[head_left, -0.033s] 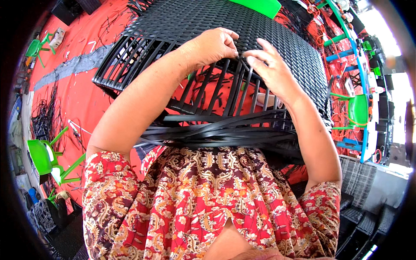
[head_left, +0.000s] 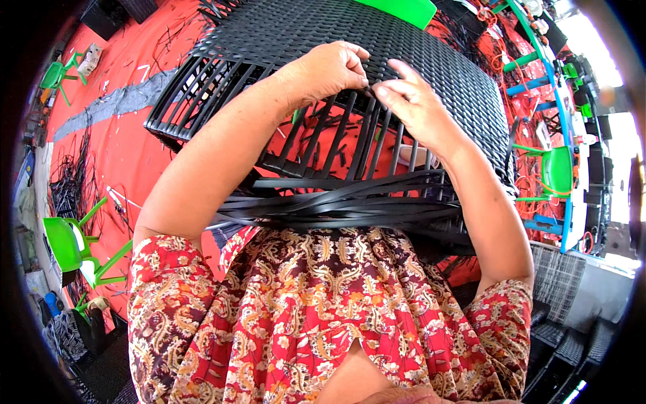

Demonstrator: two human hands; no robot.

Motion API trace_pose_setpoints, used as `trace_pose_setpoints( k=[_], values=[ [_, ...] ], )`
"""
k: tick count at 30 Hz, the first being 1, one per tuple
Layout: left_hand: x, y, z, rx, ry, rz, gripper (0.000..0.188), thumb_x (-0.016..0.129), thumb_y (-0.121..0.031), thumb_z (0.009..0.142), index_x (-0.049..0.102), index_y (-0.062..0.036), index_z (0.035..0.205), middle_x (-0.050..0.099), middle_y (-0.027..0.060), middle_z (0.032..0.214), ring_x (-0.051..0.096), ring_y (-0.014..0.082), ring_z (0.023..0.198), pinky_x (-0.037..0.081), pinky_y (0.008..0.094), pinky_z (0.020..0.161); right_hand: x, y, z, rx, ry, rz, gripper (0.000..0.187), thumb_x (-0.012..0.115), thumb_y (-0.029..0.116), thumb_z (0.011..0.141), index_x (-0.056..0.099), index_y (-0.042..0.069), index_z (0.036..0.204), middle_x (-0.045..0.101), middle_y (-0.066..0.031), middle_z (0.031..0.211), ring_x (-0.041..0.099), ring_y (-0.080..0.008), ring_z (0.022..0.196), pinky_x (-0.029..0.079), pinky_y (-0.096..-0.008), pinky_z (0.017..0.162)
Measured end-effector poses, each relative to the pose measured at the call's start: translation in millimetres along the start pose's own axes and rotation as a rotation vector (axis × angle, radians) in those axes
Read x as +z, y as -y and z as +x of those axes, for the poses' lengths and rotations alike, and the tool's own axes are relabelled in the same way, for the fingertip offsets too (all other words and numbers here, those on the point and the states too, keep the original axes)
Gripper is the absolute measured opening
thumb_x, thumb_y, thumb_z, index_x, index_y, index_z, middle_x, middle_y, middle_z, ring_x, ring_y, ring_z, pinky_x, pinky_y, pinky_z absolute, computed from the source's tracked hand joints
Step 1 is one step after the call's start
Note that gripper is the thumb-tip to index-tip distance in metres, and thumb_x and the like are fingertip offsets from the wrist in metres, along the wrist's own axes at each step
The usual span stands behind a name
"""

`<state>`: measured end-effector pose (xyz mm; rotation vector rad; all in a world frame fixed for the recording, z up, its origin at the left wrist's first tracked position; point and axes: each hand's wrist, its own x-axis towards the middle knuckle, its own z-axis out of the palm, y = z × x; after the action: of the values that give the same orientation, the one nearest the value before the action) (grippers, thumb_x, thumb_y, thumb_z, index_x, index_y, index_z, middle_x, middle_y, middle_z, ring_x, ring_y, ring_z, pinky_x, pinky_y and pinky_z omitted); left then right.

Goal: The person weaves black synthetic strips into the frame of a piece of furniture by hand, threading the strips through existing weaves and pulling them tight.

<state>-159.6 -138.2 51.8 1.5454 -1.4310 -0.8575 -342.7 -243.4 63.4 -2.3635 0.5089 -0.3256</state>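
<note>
Woven black frame (head_left: 289, 37): We have it straight in front of our body, above the red floor (head_left: 108, 172), its far part closely woven and its near side open. We judge it bulky and firm, awkward rather than fragile; to shift it, we would take it by a solid outer edge, not by the weave.
Loose strip bundle (head_left: 336, 200): It lies between our shirt and the open side. The strips look flat, smooth and bendy, probably light and a little slippery; we would draw out one at a time, near its end.
Bare bars (head_left: 363, 141): We see them run down from the weave's near edge, with gaps between. They look stiffer than the strips, a likely place to steady against.
Right hand (head_left: 417, 108): Our fingers are partly spread, thumb and forefinger close to the left fingertips; we cannot tell whether they hold a strip.
Left hand (head_left: 333, 71): Our fingers are curled in at the weave's near edge; what they pinch, if anything, is hidden.
</note>
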Motion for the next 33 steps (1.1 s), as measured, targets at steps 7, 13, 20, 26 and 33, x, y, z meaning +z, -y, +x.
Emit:
trace_pose_setpoints(
  k=[7, 13, 20, 26, 33],
  values=[
    [0, 21, -22, 0.117, -0.041, 0.6, 0.016, 0.065, -0.022, 0.073, 0.071, -0.0157, 0.087, 0.044, 0.0185, 0.134, 0.041, 0.0345, 0.123, 0.032, 0.0412, 0.102, 1, -3, 14, 0.226, 0.226, 0.409, 0.026, 0.058, 0.022, 0.084, 0.06, 0.003, 0.068, 0.039, -0.0234, 0.137, 0.038, -0.0214, 0.124, 0.028, -0.0338, 0.099],
    [22, 10, -32, -0.002, -0.011, 0.723, 0.022, 0.062, -0.028, 0.077, 0.07, -0.0189, 0.095, 0.03, 0.0139, 0.144, 0.029, 0.0291, 0.132, 0.022, 0.0497, 0.105, 8, -6, 13, 0.125, 0.236, 0.178, 0.021, 0.061, 0.018, 0.08, 0.062, -0.002, 0.07, 0.046, -0.0249, 0.13, 0.053, -0.0257, 0.106, 0.04, -0.0351, 0.089],
    [4, 13, -22, -0.018, -0.044, 0.011, 0.009, 0.065, -0.014, 0.072, 0.069, -0.0051, 0.074, 0.053, 0.0164, 0.123, 0.048, 0.0212, 0.114, 0.035, 0.0321, 0.096, 11, 5, 17, -0.177, -0.063, -0.126, 0.022, 0.063, 0.023, 0.082, 0.065, 0.002, 0.077, 0.046, -0.027, 0.129, 0.047, -0.0355, 0.118, 0.035, -0.0393, 0.098],
    [-30, 19, -33, -0.107, -0.079, -0.311, 0.009, 0.063, -0.008, 0.076, 0.067, -0.0004, 0.077, 0.05, 0.0193, 0.125, 0.047, 0.0204, 0.115, 0.036, 0.0324, 0.095, 24, 28, 40, -0.02, 0.239, 0.174, 0.033, 0.057, 0.033, 0.087, 0.068, 0.003, 0.082, 0.04, -0.0283, 0.134, 0.046, -0.0324, 0.12, 0.036, -0.0362, 0.096],
    [-8, 21, -50, -0.043, -0.069, 0.897, 0.017, 0.063, -0.027, 0.076, 0.071, -0.0225, 0.091, 0.035, 0.0124, 0.142, 0.029, 0.0293, 0.132, 0.022, 0.0484, 0.105, 30, 10, 42, 0.104, 0.275, 0.276, 0.022, 0.059, 0.02, 0.077, 0.065, 0.0, 0.069, 0.042, -0.0238, 0.134, 0.056, -0.0235, 0.098, 0.041, -0.031, 0.086]
  ],
)
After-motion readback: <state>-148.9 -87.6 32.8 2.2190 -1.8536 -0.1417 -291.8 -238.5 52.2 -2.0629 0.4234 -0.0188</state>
